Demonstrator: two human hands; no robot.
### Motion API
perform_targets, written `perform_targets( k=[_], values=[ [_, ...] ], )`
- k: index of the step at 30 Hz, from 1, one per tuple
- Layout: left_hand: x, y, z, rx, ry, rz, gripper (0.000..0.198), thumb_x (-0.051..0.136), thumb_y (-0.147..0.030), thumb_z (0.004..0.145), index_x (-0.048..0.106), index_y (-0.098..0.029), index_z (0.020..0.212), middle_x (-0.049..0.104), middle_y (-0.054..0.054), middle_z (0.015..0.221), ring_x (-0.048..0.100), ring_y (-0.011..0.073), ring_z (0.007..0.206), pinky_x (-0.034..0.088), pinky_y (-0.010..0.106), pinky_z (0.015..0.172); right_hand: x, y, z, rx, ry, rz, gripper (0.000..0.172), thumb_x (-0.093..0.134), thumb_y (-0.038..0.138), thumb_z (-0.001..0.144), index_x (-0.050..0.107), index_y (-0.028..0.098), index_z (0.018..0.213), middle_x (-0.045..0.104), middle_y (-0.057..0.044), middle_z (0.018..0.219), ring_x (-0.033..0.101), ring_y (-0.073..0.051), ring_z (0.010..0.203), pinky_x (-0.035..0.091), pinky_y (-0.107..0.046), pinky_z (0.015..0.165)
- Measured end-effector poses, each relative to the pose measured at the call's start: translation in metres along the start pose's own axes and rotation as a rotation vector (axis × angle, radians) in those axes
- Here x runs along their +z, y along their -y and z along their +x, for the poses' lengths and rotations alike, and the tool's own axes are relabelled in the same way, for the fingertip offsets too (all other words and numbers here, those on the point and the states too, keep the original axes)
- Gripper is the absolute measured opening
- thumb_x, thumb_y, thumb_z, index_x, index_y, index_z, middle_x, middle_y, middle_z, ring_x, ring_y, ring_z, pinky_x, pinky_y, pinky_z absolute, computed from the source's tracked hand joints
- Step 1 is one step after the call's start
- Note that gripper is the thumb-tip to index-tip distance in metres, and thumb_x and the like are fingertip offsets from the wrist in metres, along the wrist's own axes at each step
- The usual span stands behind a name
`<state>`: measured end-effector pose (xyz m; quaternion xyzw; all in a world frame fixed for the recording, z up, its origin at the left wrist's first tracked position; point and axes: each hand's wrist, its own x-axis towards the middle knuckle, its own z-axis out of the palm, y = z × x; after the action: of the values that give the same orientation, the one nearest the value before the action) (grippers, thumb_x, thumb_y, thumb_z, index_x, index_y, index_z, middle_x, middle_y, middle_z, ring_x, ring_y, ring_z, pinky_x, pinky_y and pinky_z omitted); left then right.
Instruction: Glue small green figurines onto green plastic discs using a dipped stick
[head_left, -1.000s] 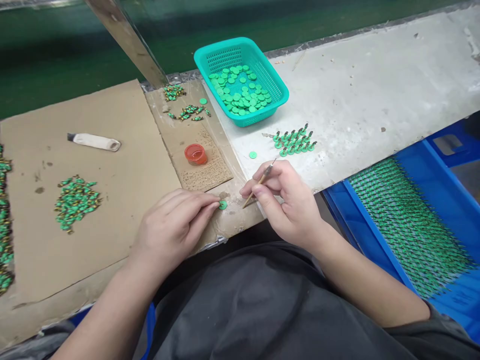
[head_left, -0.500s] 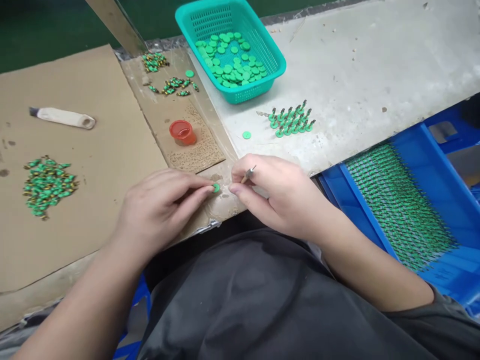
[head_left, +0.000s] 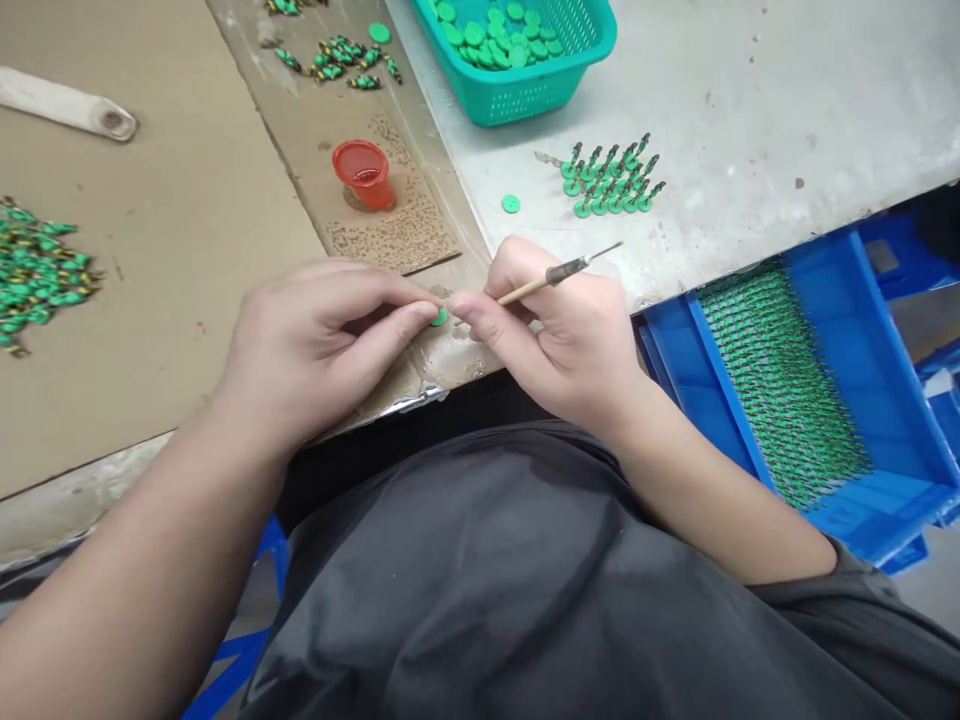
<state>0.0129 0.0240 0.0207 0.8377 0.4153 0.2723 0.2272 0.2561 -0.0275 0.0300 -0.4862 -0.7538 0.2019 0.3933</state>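
My left hand [head_left: 330, 340] is closed, pinching a small green disc [head_left: 439, 317] between thumb and forefinger just above the bench edge. Close beside it, my right hand [head_left: 566, 330] holds a thin wooden-handled tool with a needle-like metal tip [head_left: 559, 272]; the tip points up and right, away from the disc. Whether the right fingertips also grip something small cannot be made out. Beyond the hands stands a red cup [head_left: 364, 175] with liquid in it. A single loose green disc [head_left: 511, 204] lies near a group of small figures on green bases [head_left: 611, 185].
A teal basket [head_left: 517, 98] of green discs stands at the back. Small green figures lie in piles on the cardboard [head_left: 187, 220], left, and around the back. A white-handled brush [head_left: 67, 100] lies there too. Blue crates [head_left: 885, 390] with rows of figures are at right.
The view has shifted, so bench items sit higher. In my right hand the tool has tilted, its metal tip now pointing right and showing more length. My left hand still pinches the disc.
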Motion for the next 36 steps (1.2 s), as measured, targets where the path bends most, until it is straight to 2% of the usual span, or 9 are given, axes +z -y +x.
perform_targets(
  k=[5,12,17,20,25,28,31,34,36],
  values=[
    [0.001,-0.001,-0.001,-0.072,-0.023,-0.017,0.041,0.067,-0.053,0.117,0.091,-0.021,0.109,0.090,-0.001,0.104,0.077,0.0125,0.093,0.055,0.024,0.087,0.016,0.005,0.003,-0.055,-0.008,-0.007,0.045,0.042,0.053,0.131,0.066,0.026,0.105,0.069,0.002,0.091,0.074,-0.015,0.086,0.059,-0.029,0.088],
    [0.001,0.001,0.001,-0.016,-0.023,-0.071,0.031,0.070,-0.042,0.118,0.092,-0.022,0.110,0.088,-0.004,0.098,0.075,0.0093,0.089,0.051,0.021,0.083,0.020,0.008,0.005,-0.059,-0.017,-0.043,0.045,0.043,0.054,0.131,0.067,0.024,0.108,0.068,0.001,0.091,0.074,-0.015,0.086,0.057,-0.028,0.086],
    [0.004,0.006,-0.002,0.049,-0.056,-0.061,0.027,0.070,-0.039,0.118,0.091,-0.024,0.111,0.086,-0.006,0.096,0.075,0.0091,0.088,0.050,0.021,0.082,0.024,0.010,0.004,-0.020,0.018,-0.087,0.048,0.038,0.055,0.132,0.071,0.024,0.118,0.067,0.000,0.093,0.078,-0.018,0.094,0.061,-0.030,0.092],
    [0.006,0.011,-0.005,0.095,-0.093,-0.063,0.022,0.072,-0.036,0.116,0.091,-0.026,0.111,0.086,-0.005,0.097,0.075,0.0095,0.089,0.050,0.022,0.082,0.029,0.009,0.004,-0.049,-0.018,-0.079,0.046,0.039,0.054,0.131,0.072,0.023,0.119,0.070,0.000,0.094,0.080,-0.018,0.094,0.062,-0.030,0.091],
    [0.007,0.015,-0.006,0.085,-0.101,-0.065,0.020,0.072,-0.033,0.116,0.091,-0.028,0.121,0.088,-0.005,0.104,0.076,0.0091,0.092,0.051,0.020,0.084,0.035,0.006,0.009,-0.084,-0.081,-0.049,0.042,0.045,0.051,0.131,0.073,0.023,0.119,0.078,0.000,0.096,0.080,-0.016,0.090,0.061,-0.029,0.087],
    [0.007,0.015,-0.005,0.091,-0.104,-0.065,0.020,0.072,-0.033,0.116,0.091,-0.028,0.120,0.088,-0.006,0.103,0.076,0.0094,0.090,0.051,0.020,0.083,0.032,0.006,0.013,-0.060,-0.067,0.005,0.042,0.049,0.055,0.129,0.073,0.024,0.114,0.080,0.001,0.097,0.081,-0.016,0.091,0.063,-0.028,0.088],
    [0.007,0.014,-0.005,0.102,-0.110,-0.044,0.019,0.074,-0.037,0.116,0.089,-0.026,0.113,0.086,-0.006,0.101,0.073,0.0108,0.087,0.049,0.022,0.081,0.026,0.007,0.014,0.011,-0.108,0.058,0.044,0.055,0.060,0.126,0.068,0.026,0.103,0.077,0.003,0.087,0.079,-0.015,0.084,0.066,-0.029,0.087],
    [0.008,0.013,-0.005,0.109,-0.110,-0.014,0.019,0.075,-0.038,0.116,0.086,-0.025,0.108,0.085,-0.006,0.098,0.072,0.0113,0.085,0.048,0.023,0.080,0.018,0.009,0.012,0.057,-0.184,0.073,0.044,0.058,0.060,0.125,0.063,0.028,0.095,0.071,0.004,0.079,0.073,-0.015,0.072,0.065,-0.031,0.080],
    [0.008,0.012,-0.005,0.108,-0.116,0.003,0.018,0.076,-0.038,0.115,0.085,-0.025,0.106,0.084,-0.007,0.097,0.071,0.0112,0.085,0.048,0.023,0.080,0.014,0.007,0.011,0.057,-0.168,0.064,0.046,0.057,0.060,0.125,0.061,0.028,0.092,0.070,0.004,0.077,0.071,-0.015,0.069,0.064,-0.031,0.078]
  ],
)
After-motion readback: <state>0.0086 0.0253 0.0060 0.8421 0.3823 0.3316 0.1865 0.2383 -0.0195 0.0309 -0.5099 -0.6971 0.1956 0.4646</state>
